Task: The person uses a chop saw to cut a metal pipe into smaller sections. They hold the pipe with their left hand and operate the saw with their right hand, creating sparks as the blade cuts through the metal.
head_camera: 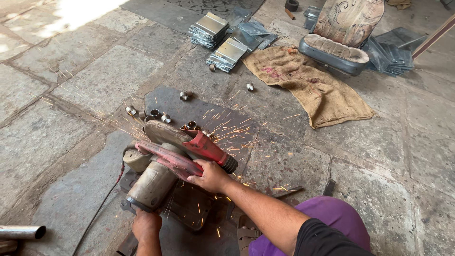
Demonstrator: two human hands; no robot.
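At the far left a bare pipe [21, 232] end pokes in over the stone floor [71, 85], and a dark cord [102, 208] snakes from there up to the saw [163, 166], a worn chop saw set low on the floor. The left hand [146, 226] sits at the bottom edge, just under the saw's motor, fingers curled down onto something dark beneath it; I cannot tell what it has hold of. The right hand [208, 176] is wrapped tight around the red handle [208, 149], pressing the blade guard down, and sparks [227, 128] fan out both ways across the slabs. Short cut rings [159, 114] of tube lie scattered just beyond the blade, a few more further off. Past them sit stacks of folded sheet metal [222, 38], then a burlap sack [308, 85] spread flat, and a battered seat [339, 40] at the back right. The person's knee in purple cloth [327, 218] is close by the saw. My worry is the bare hands so near the wheel: a piece shifting under the cut could grab and kick. Sparks are landing near the sack too, and near the knee, so either might scorch.
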